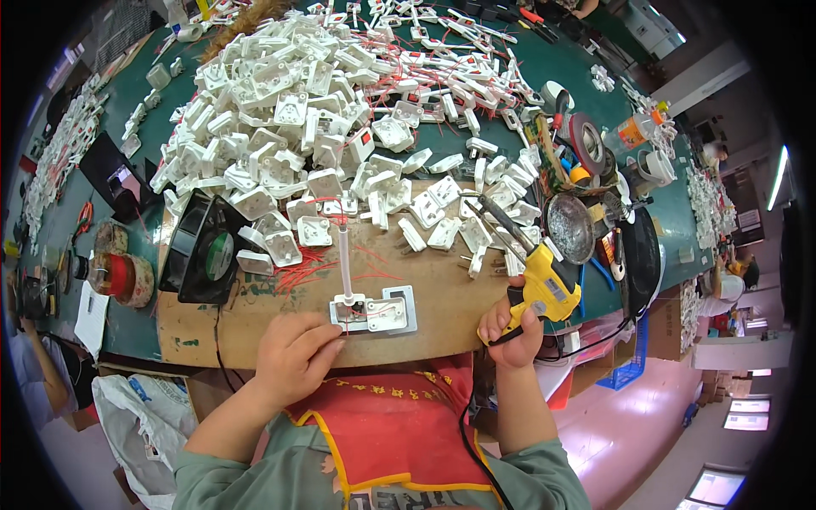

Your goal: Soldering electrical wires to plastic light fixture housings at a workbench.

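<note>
In front of me a white plastic housing (387,314) lies open on a small grey fixture (411,308). A white stem (344,263) rises from its left part, with thin red wires at the top. My left hand (297,350) is closed at the housing's lower left edge, thumb and fingers pinching there; the fingertips are partly hidden. My right hand (512,333) wraps round the grip of a yellow soldering gun (551,287). The gun points up and to the left, its metal tip over the loose housings, apart from the piece at my left hand.
A big pile of white housings (272,110) covers the table's middle. Red wire pieces (302,270) lie on the brown board (255,319). A black fan (204,251) stands left, near a lidded jar (127,279). At right are a metal dish (569,228) and a tool basket (544,153).
</note>
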`<state>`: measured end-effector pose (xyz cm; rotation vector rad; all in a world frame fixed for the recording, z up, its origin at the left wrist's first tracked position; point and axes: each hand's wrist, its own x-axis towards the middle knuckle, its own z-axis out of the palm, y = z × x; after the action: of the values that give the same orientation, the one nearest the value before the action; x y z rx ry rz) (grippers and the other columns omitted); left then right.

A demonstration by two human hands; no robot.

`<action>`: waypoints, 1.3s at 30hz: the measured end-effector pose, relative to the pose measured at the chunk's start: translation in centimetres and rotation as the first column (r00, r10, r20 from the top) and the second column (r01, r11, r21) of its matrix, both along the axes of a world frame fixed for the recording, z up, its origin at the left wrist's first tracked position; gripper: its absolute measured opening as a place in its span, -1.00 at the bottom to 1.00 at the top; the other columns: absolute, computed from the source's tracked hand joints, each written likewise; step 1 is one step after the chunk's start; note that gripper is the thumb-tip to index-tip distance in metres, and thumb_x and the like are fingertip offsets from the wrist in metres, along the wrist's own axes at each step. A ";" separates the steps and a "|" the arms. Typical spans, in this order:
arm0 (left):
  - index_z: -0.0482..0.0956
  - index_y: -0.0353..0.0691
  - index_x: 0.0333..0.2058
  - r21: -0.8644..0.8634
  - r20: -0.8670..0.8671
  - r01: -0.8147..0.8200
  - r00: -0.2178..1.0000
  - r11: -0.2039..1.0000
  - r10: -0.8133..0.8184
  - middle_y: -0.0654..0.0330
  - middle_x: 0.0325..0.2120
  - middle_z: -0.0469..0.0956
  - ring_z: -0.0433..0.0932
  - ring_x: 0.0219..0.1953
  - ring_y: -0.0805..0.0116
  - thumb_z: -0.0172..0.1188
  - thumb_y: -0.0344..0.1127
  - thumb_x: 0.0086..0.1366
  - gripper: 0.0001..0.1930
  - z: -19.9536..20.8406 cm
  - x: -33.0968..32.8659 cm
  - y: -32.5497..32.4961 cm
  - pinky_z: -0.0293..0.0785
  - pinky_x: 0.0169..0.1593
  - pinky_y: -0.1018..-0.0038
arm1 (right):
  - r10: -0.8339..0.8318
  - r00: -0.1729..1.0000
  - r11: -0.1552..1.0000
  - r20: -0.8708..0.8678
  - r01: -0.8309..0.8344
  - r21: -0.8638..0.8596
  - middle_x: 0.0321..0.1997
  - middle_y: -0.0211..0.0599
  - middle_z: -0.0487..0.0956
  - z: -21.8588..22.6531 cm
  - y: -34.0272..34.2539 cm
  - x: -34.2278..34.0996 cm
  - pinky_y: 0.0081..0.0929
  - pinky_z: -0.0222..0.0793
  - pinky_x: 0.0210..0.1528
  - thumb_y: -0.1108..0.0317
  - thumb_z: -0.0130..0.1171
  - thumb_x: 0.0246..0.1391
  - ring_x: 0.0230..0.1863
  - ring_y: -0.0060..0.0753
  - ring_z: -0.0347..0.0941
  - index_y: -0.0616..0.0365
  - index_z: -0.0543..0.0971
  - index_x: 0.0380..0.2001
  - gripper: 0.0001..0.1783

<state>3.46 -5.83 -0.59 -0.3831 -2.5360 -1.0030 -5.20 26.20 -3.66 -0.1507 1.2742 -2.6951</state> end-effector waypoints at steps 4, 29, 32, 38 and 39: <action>0.61 -0.18 -0.27 0.003 0.008 0.030 1.000 1.000 -0.030 0.19 -0.34 0.58 0.54 -0.34 0.19 0.37 -0.41 0.04 -0.76 -0.2 0.1 -0.1 0.39 -0.29 0.32 | -0.009 1.000 1.000 0.010 0.009 -0.001 -0.56 -0.40 0.38 -0.1 0.1 0.1 -0.43 0.34 -0.58 0.05 0.21 0.12 -0.66 -0.50 0.32 0.24 0.31 0.14 -0.34; 0.62 -0.16 -0.30 0.001 -0.003 0.041 0.999 0.999 -0.041 0.21 -0.37 0.56 0.52 -0.37 0.21 0.37 -0.42 0.03 -0.79 -0.5 0.0 0.1 0.36 -0.29 0.33 | 0.007 0.999 1.000 0.038 -0.007 -0.010 -0.57 -0.39 0.38 -0.2 0.2 0.0 -0.38 0.36 -0.55 0.06 0.25 0.08 -0.65 -0.44 0.33 0.21 0.32 0.14 -0.33; 0.62 -0.15 -0.31 0.005 -0.002 0.037 0.999 0.999 -0.037 0.21 -0.38 0.56 0.52 -0.37 0.21 0.37 -0.42 0.03 -0.79 -0.6 0.0 0.2 0.36 -0.29 0.33 | 0.004 1.000 1.000 0.027 -0.004 -0.003 -0.57 -0.38 0.38 -0.2 0.2 0.0 -0.38 0.37 -0.55 0.06 0.24 0.09 -0.65 -0.45 0.33 0.22 0.32 0.14 -0.34; 0.63 -0.15 -0.31 0.007 -0.008 0.038 0.999 0.999 -0.038 0.22 -0.38 0.56 0.52 -0.37 0.22 0.37 -0.42 0.03 -0.80 -0.6 0.0 0.1 0.35 -0.30 0.33 | 0.005 1.000 1.000 0.016 -0.005 -0.002 -0.57 -0.38 0.38 0.0 0.1 0.0 -0.38 0.36 -0.55 0.06 0.23 0.09 -0.65 -0.45 0.34 0.23 0.32 0.14 -0.34; 0.63 -0.15 -0.31 0.008 -0.009 0.038 0.999 0.999 -0.038 0.22 -0.38 0.56 0.52 -0.37 0.22 0.37 -0.42 0.03 -0.80 -0.5 0.0 0.1 0.35 -0.30 0.33 | 0.005 1.000 1.000 0.015 -0.005 -0.001 -0.57 -0.38 0.38 0.0 0.1 0.0 -0.38 0.36 -0.55 0.06 0.23 0.09 -0.65 -0.45 0.34 0.23 0.32 0.14 -0.34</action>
<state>3.48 -5.72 -1.12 -0.4335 -2.5249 -1.0235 -5.17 26.28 -3.68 -0.1338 1.2663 -2.6878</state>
